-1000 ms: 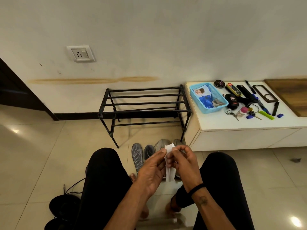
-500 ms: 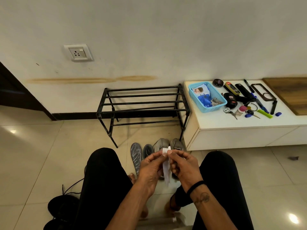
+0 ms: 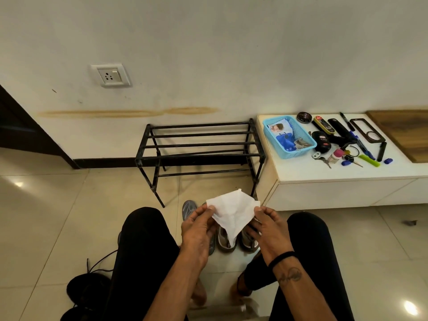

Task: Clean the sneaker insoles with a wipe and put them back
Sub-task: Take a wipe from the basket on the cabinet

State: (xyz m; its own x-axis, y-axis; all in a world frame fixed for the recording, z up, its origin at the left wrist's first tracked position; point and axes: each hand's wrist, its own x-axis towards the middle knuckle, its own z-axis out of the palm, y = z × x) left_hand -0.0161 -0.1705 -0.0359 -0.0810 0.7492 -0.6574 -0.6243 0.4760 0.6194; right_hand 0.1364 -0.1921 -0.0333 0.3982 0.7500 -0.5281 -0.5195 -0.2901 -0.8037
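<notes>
Both forearms reach forward between the knees, the left hand (image 3: pixel 200 225) and right hand (image 3: pixel 266 224) apart, each pinching an upper corner of the spread white wipe (image 3: pixel 231 212) above the sneakers (image 3: pixel 236 242) on the floor.

The wipe (image 3: pixel 231 213) and both hands cover most of the two sneakers (image 3: pixel 225 242); only their heel ends show below the wipe. The left hand (image 3: pixel 199 230) hides the lower part of one grey insole (image 3: pixel 188 209), and the second insole cannot be made out behind it. The black shoes (image 3: pixel 85 290) at the lower left are cut by the picture's edge. On the tabletop (image 3: pixel 324 172), the labels of the small things are too small to read.
</notes>
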